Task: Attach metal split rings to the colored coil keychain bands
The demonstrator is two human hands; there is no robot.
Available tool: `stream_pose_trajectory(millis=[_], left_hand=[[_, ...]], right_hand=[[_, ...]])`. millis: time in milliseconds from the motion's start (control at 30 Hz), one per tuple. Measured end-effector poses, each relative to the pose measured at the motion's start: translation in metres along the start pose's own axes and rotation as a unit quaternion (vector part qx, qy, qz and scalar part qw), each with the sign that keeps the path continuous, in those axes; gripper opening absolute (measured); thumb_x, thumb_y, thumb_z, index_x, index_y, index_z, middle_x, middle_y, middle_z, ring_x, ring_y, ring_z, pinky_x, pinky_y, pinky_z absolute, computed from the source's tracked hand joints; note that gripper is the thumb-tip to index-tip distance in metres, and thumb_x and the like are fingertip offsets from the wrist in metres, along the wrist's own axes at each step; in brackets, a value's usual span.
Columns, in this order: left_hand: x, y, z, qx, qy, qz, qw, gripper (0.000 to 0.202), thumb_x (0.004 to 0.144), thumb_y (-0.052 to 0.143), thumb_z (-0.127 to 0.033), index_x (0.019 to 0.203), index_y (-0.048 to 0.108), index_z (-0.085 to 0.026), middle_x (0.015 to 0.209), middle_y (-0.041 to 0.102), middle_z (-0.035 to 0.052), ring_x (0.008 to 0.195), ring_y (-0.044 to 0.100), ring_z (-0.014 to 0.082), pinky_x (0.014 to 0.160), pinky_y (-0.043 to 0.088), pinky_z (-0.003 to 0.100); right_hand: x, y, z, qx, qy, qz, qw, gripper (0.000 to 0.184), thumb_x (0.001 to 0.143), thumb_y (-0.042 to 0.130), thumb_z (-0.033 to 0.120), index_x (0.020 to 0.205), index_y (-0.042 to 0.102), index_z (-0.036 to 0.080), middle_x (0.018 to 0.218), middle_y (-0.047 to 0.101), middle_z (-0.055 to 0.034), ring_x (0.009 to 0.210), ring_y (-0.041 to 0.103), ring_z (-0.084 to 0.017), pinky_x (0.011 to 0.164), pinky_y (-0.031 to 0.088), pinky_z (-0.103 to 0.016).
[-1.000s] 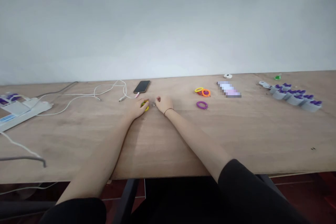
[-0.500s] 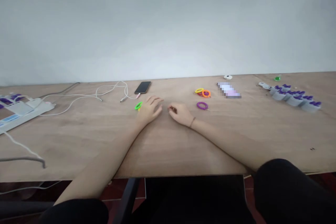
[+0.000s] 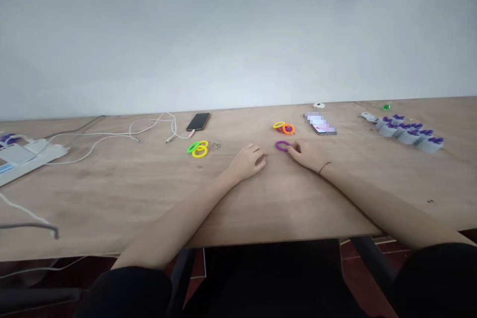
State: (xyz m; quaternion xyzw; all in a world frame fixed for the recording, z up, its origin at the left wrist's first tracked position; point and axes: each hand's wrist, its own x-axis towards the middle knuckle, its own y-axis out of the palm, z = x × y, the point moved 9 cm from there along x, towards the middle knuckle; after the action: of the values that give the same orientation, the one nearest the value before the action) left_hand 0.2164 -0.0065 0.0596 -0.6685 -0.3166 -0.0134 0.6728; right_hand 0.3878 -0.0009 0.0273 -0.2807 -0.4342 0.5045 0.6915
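My right hand (image 3: 308, 154) rests on the wooden table (image 3: 261, 198) with its fingertips touching a purple coil ring (image 3: 282, 145); the fingers are curled at the ring's right side. A short way to the left, my left hand (image 3: 247, 161) lies palm down with loosely bent fingers and holds nothing. Green and yellow coil rings (image 3: 198, 148) lie together further left, with a small metal ring (image 3: 215, 145) beside them. Yellow and orange coil rings (image 3: 283, 127) sit behind the purple one.
A black phone (image 3: 198, 121) with a white cable (image 3: 149, 129) lies at the back, and a power strip (image 3: 26, 156) at the left. Another phone (image 3: 321, 125) and a row of grey cups with purple tops (image 3: 408, 132) stand at the right. A small white disc (image 3: 318, 105) is near the wall.
Both hands have slid right, away from the green and yellow rings, which now lie uncovered. My right hand has reached the purple ring.
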Motion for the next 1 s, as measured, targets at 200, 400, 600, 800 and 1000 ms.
stream_pose_trajectory(millis=[200, 400, 600, 800, 1000], left_hand=[[-0.003, -0.009, 0.000, -0.042, -0.010, -0.029, 0.999, 0.023, 0.084, 0.044, -0.020, 0.100, 0.060, -0.018, 0.095, 0.062, 0.0059, 0.090, 0.056, 0.0182, 0.083, 0.044, 0.032], [-0.007, -0.019, -0.005, -0.111, -0.032, -0.083, 0.990, 0.030, 0.088, 0.043, -0.024, 0.116, 0.053, -0.020, 0.112, 0.058, 0.0068, 0.101, 0.055, 0.0160, 0.089, 0.042, 0.028], [-0.006, -0.017, 0.000, -0.160, -0.071, -0.075, 0.982, 0.023, 0.087, 0.044, -0.027, 0.102, 0.060, -0.019, 0.099, 0.064, 0.0048, 0.091, 0.059, 0.0151, 0.082, 0.045, 0.027], [-0.007, -0.017, 0.008, -0.186, -0.138, -0.057, 0.971, 0.023, 0.086, 0.046, -0.032, 0.093, 0.064, -0.020, 0.086, 0.068, 0.0007, 0.074, 0.060, 0.0130, 0.068, 0.045, 0.024], [-0.008, -0.015, 0.011, -0.249, -0.169, -0.069, 0.951, 0.024, 0.085, 0.047, -0.032, 0.093, 0.065, -0.019, 0.090, 0.069, 0.0021, 0.079, 0.061, 0.0141, 0.071, 0.046, 0.024]], right_hand=[[-0.005, -0.003, 0.039, 0.060, -0.106, -0.023, 0.992, 0.018, 0.081, 0.044, 0.027, 0.067, 0.050, 0.017, 0.063, 0.056, -0.0018, 0.057, 0.048, -0.014, 0.054, 0.034, -0.025], [-0.026, -0.006, 0.074, 0.175, -0.165, -0.014, 0.971, 0.020, 0.084, 0.045, 0.031, 0.086, 0.060, 0.017, 0.074, 0.063, -0.0027, 0.063, 0.054, -0.014, 0.060, 0.041, -0.026], [-0.033, 0.006, 0.083, 0.270, -0.143, 0.051, 0.951, 0.024, 0.084, 0.047, 0.037, 0.091, 0.060, 0.018, 0.075, 0.064, -0.0024, 0.058, 0.057, -0.013, 0.058, 0.046, -0.027], [-0.035, 0.014, 0.082, 0.375, -0.108, 0.110, 0.914, 0.020, 0.081, 0.050, 0.030, 0.095, 0.057, 0.018, 0.080, 0.064, -0.0020, 0.058, 0.059, -0.012, 0.059, 0.049, -0.026], [-0.035, 0.010, 0.084, 0.347, -0.119, 0.087, 0.926, 0.018, 0.079, 0.049, 0.028, 0.090, 0.060, 0.018, 0.078, 0.064, -0.0020, 0.058, 0.058, -0.012, 0.057, 0.048, -0.026]])
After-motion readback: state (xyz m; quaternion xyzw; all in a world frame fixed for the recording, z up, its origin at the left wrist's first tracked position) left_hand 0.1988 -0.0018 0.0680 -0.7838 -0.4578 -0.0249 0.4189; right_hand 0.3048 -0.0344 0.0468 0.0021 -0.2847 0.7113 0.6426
